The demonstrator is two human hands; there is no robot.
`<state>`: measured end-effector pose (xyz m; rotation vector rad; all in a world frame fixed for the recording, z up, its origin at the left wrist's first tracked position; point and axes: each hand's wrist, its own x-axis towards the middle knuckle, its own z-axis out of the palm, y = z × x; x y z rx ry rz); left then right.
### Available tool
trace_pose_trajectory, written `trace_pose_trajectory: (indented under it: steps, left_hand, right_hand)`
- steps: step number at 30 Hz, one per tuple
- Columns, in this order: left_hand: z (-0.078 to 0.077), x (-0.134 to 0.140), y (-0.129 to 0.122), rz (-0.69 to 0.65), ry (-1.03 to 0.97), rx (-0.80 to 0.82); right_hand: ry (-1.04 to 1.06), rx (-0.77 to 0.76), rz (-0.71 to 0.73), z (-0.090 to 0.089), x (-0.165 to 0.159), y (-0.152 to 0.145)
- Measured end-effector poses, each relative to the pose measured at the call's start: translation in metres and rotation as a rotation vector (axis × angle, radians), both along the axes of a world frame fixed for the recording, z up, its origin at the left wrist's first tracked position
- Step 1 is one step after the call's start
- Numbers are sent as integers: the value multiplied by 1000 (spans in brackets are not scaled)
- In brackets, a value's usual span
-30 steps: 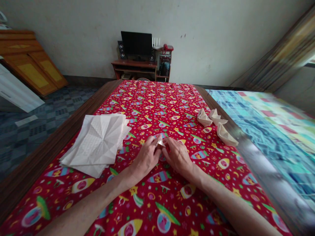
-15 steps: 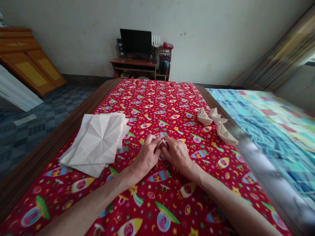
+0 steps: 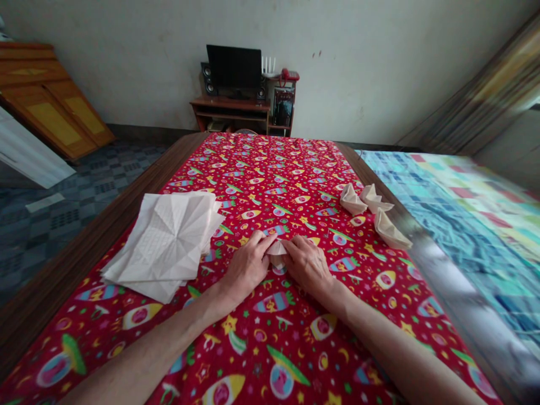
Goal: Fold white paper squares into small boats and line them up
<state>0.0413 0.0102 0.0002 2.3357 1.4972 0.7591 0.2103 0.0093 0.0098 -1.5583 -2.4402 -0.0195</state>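
Between my hands is a small folded white paper [image 3: 277, 248], pinched at both sides just above the red patterned cloth. My left hand [image 3: 248, 259] is closed on its left side, thumb and forefinger together. The right side is gripped by my right hand [image 3: 310, 263], its fingers bent over the paper. Part of the paper is hidden behind the fingers. Left of my hands lies a stack of creased white paper sheets [image 3: 169, 242]. Several folded paper shapes, one of them a boat-like piece [image 3: 391, 230], sit at the right.
The red cloth [image 3: 278, 174] covers a table with dark wooden edges [image 3: 54, 247]. A bed with a blue patterned cover [image 3: 455, 225] adjoins it on the right. Against the far wall stands a desk with a monitor [image 3: 234, 66]. A wooden cabinet [image 3: 63, 107] is at the left.
My hands have drawn slightly apart, and more of the folded paper shows between them. The stack and the folded shapes lie as before.
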Motion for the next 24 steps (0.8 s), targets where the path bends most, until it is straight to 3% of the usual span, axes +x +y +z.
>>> trace_pose_trajectory:
  steps: [12,24]
  left_hand:
    - [11,-6,-4,-210,389,151]
    - [19,-11,-10,-233,496,114]
  right_hand:
    - [-210,32,219,9,18,-8]
    - [-227,30,197,12,24,-10]
